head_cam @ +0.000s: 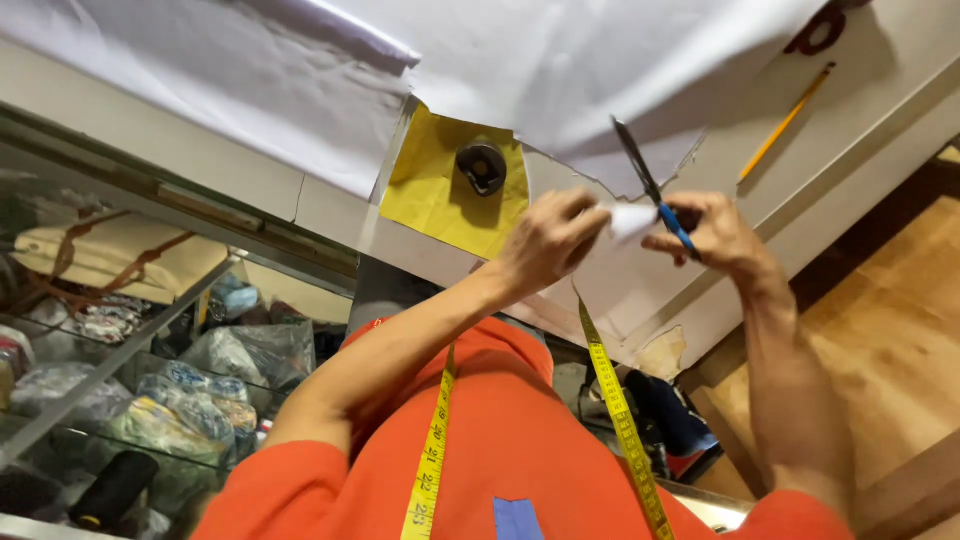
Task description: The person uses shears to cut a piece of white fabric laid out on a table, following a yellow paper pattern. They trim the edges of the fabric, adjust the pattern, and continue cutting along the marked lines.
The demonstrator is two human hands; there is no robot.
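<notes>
- The right hand (715,235) grips blue-handled scissors (650,195), whose blades point away from the person toward the white paper sheet (600,70).
- The left hand (548,240) pinches a small white paper piece (630,220), just beside the blades.

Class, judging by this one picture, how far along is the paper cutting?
Done: a jagged cut edge already runs into the white paper sheet. In hand: the left hand holds a small white paper piece while the right hand works blue-handled scissors. Left: most of the sheet is uncut; the pencil lies unused.
</notes>
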